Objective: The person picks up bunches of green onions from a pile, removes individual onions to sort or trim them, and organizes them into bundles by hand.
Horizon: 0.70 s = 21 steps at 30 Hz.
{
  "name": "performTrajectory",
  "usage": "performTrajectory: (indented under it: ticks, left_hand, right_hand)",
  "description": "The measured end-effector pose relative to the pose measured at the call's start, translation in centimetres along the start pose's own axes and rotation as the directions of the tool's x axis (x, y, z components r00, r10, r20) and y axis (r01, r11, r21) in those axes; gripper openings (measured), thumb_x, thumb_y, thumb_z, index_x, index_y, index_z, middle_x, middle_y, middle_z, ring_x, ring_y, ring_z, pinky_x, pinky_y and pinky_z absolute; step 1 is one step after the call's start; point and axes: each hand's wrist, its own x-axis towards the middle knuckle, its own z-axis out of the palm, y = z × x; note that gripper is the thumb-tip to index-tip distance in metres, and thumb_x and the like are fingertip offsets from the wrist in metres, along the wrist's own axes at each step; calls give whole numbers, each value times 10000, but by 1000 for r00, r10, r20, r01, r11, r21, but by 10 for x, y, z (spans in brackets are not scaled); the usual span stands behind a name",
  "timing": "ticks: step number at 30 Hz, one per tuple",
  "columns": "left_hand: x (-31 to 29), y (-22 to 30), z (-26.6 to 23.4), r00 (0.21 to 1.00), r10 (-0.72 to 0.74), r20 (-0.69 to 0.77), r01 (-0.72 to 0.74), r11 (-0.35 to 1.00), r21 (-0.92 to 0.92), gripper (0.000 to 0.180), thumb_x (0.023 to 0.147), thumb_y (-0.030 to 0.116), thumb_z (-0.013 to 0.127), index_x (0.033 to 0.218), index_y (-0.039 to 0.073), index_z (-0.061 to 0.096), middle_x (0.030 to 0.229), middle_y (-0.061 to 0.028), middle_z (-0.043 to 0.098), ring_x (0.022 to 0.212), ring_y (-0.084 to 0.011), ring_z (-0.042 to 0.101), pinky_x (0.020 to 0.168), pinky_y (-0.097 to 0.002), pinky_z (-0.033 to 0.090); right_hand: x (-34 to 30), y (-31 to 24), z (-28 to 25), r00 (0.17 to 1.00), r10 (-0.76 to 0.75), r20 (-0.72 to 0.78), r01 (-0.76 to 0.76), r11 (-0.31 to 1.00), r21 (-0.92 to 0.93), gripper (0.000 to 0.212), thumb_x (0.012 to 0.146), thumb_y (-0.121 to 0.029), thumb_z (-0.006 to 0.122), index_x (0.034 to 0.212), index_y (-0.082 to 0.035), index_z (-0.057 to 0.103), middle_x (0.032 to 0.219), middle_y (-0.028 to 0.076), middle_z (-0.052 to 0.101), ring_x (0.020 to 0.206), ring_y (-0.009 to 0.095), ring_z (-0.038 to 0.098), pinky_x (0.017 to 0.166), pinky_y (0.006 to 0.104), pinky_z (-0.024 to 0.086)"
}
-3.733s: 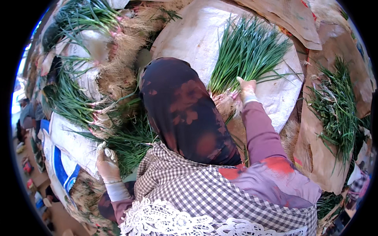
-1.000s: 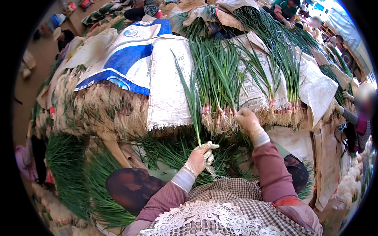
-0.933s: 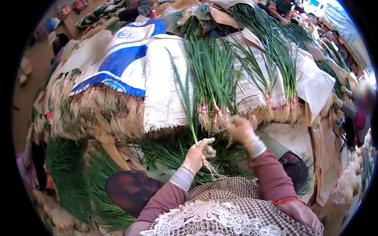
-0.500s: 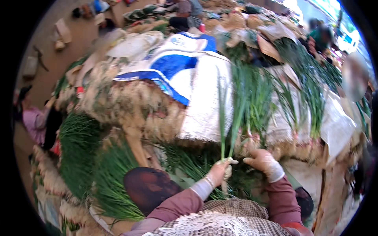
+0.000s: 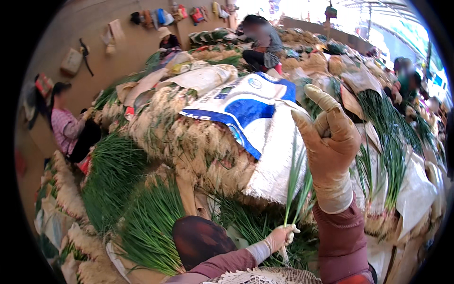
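My left hand (image 5: 281, 236), in a pale glove, is closed around the lower ends of a few spring onions (image 5: 294, 182). Their green leaves point up and away from me, while pale roots hang below the fist. Raised in front of the pile, my gloved right hand (image 5: 335, 135) has its thumb and forefinger wide apart and the other fingers curled; nothing shows between them. Behind that hand lies a white and blue woven sack (image 5: 265, 102), spread over stacked onions with their roots (image 5: 198, 151) facing me.
Bundles of green onions (image 5: 146, 227) stand at my left, beside my knee (image 5: 201, 244). More onions (image 5: 395, 175) lie over pale sacking at the right. One person in pink (image 5: 66, 125) sits at the left, another (image 5: 267, 47) at the back of the pile. Bags hang along the wall.
My right hand has risen from near the left hand to high in front of me. My left hand still grips the spring onions. The view has tilted up and swung left.
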Motion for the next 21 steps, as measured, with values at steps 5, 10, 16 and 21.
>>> performTrajectory:
  ticks: [5, 10, 16, 21]
  left_hand:
    - [2, -1, -2, 1000, -9, 3, 9, 1000, -28, 325, 882, 280, 357, 1090, 65, 483, 491, -4, 431, 414, -103, 406, 375, -216, 314]
    - [-6, 3, 2, 999, -8, -46, 9, 1000, 15, 321, 881, 281, 360, 1072, 60, 495, 479, 1, 426, 411, -89, 411, 370, -204, 313]
    - [-7, 6, 2, 1000, 18, -9, -18, 1000, -14, 189, 874, 239, 386, 892, 72, 473, 513, 0, 460, 430, -103, 456, 358, -210, 314]
    - [-6, 10, 3, 999, -3, 35, 3, 1000, 10, 225, 870, 233, 402, 859, 24, 487, 617, -57, 544, 540, -146, 550, 467, -247, 452]
  right_hand:
    - [1, -4, 29, 998, -43, 44, 42, 999, 24, 332, 625, -6, 683, 945, 0, 593, 466, -38, 267, 413, 46, 256, 395, 175, 256]
    - [-12, 1, 47, 994, -58, 90, 50, 995, 86, 378, 650, 17, 667, 1009, 20, 550, 506, -89, 260, 452, 1, 220, 420, 149, 176]
    - [-20, -2, 44, 993, 9, 115, -8, 1000, -3, 218, 614, -33, 693, 808, -17, 596, 489, 4, 436, 410, 91, 311, 410, 227, 324]
    - [-53, 30, 17, 970, -3, 242, 37, 990, -134, 229, 637, -77, 680, 850, -45, 603, 476, 19, 398, 404, 120, 353, 407, 245, 330]
